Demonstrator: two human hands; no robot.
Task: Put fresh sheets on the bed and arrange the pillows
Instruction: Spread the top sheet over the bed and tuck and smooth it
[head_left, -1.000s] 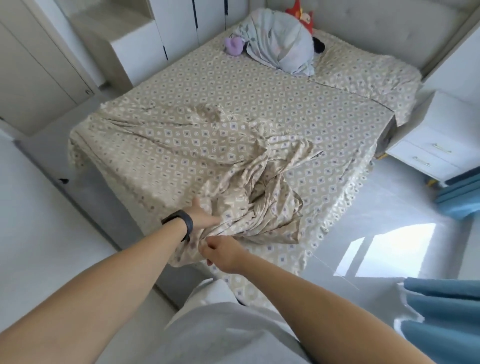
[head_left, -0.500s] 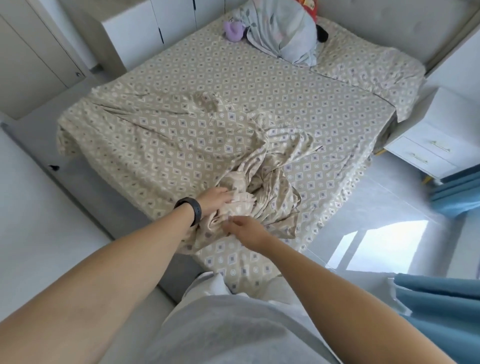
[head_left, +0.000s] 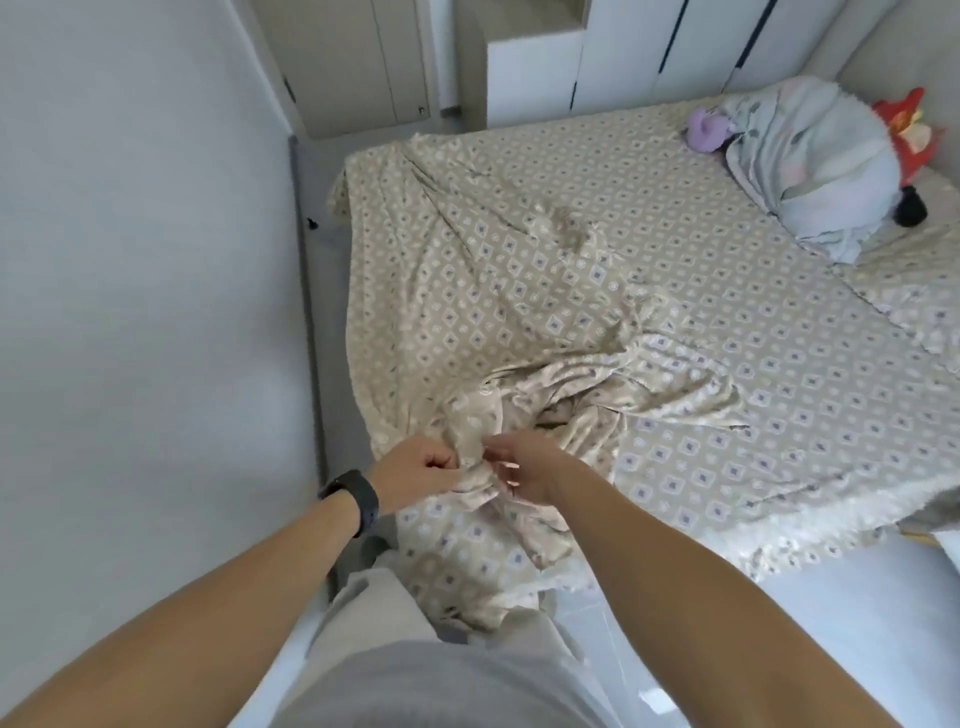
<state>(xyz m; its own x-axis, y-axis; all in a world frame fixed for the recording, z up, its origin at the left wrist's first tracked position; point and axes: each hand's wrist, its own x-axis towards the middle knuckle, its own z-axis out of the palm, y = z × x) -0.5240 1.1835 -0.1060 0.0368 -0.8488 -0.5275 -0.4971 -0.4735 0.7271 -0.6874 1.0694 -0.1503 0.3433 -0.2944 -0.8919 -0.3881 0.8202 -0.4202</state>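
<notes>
A loose beige diamond-patterned cotton sheet (head_left: 561, 410) is lying bunched near the foot corner of the bed (head_left: 701, 270), its crumpled mass trailing away from the person toward the middle of the mattress while a flap is hanging over the near edge. Both hands are working at the near end of that bunch: the left hand (head_left: 415, 470), above a black wristband (head_left: 358, 499), is clenching a gathered fold, and the right hand (head_left: 524, 465) is pinching the same fold from the other side, the two almost touching. The bundle's long axis is running from the hands up and to the right, so any spreading pull looks set to go outward along the foot edge, with neither hand clearly nearer. A matching patterned sheet is already covering the mattress beneath. At the head end, well apart from the hands, a pale floral pillow (head_left: 810, 166) is resting beside a purple plush toy (head_left: 704, 130) and a red plush toy (head_left: 909, 130).
</notes>
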